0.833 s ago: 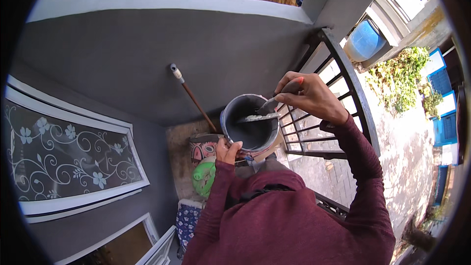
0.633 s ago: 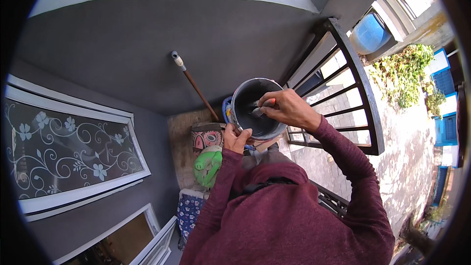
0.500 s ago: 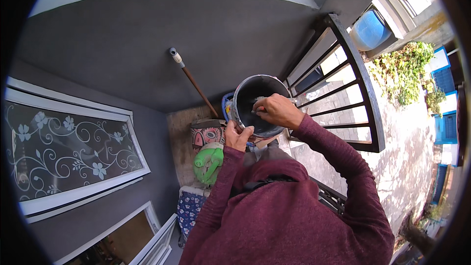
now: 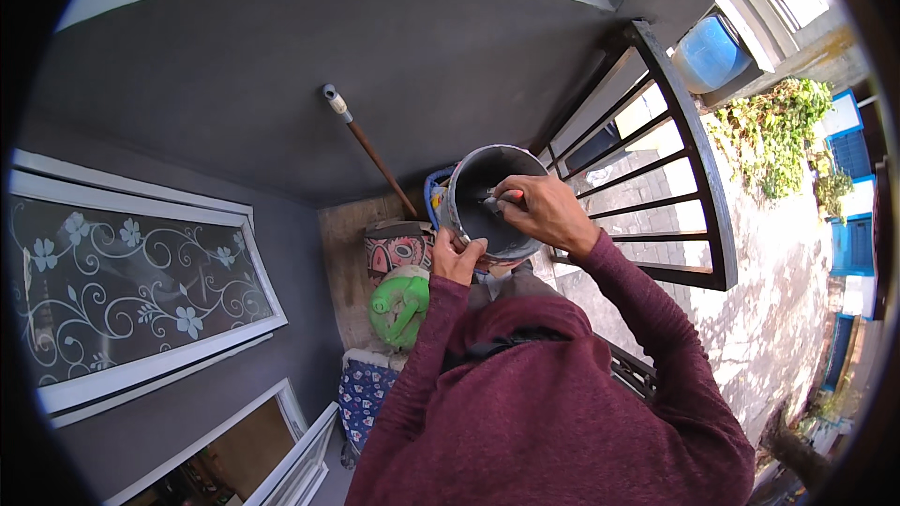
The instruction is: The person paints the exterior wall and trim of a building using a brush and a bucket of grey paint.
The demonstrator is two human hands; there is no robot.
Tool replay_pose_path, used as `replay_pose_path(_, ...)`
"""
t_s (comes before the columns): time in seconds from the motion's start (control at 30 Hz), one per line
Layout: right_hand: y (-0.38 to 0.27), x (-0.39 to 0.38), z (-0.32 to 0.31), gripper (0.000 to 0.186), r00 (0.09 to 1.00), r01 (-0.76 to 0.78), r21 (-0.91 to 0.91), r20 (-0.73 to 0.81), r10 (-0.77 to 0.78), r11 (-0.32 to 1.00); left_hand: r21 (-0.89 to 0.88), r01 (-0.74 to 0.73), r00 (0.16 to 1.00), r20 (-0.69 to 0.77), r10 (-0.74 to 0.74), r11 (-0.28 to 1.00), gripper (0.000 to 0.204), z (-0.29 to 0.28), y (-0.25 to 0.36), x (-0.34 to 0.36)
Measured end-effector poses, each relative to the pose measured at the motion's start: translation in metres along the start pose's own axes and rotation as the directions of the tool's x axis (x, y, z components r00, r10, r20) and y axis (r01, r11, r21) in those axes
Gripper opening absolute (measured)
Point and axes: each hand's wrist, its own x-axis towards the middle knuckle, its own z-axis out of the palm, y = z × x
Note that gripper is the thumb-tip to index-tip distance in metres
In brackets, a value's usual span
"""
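Note:
A bucket [image 4: 454,217] with a pale, stained rim and grey inside is held tilted in front of me. My left hand [image 4: 457,256] is closed on its near left rim, thumb against the edge. Over the bucket's mouth, my right hand [image 4: 544,211] is wrapped round a small hand tool [image 4: 512,197] with a reddish handle end and a pale metal part. The tool's far end is hidden or too dark to make out, so I cannot tell its exact kind. Behind the bucket's left side, something blue and yellow [image 4: 434,194] shows.
A brown pole [image 4: 380,161] leans on the grey wall [image 4: 216,75]. Left of the bucket are a patterned bag [image 4: 398,248], a green bundle [image 4: 398,312] and a blue patterned cloth item [image 4: 364,403]. A black metal gate [image 4: 698,169] stands to the right, beside sunlit paving [image 4: 759,300].
My right hand has turned and shifted slightly right over the bucket, so the tool's reddish handle end now shows. My left hand stays on the rim.

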Motion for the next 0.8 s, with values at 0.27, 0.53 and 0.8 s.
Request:
replay_pose_path(0.27, 0.024, -0.038, 0.05, 0.018, 0.991, -0.018, -0.113, 0.127, 0.033, 0.993, 0.016, 0.044, 0.999, -0.032, -0.043, 0.999, 0.024, -0.004, -0.009, -0.012)
replay_pose_path(0.53, 0.012, -0.078, 0.078, 0.02, 0.932, -0.255, 0.212, -0.207, 0.299, 0.943, 0.069, 0.116, 0.992, -0.054, -0.112, 0.991, 0.024, -0.028, -0.023, -0.033)
replay_pose_path(0.8, 0.007, -0.072, 0.073, 0.018, 0.807, -0.429, 0.549, -0.125, 0.578, 0.717, 0.084, 0.131, 0.991, -0.053, -0.127, 0.988, 0.024, -0.049, -0.026, -0.035)
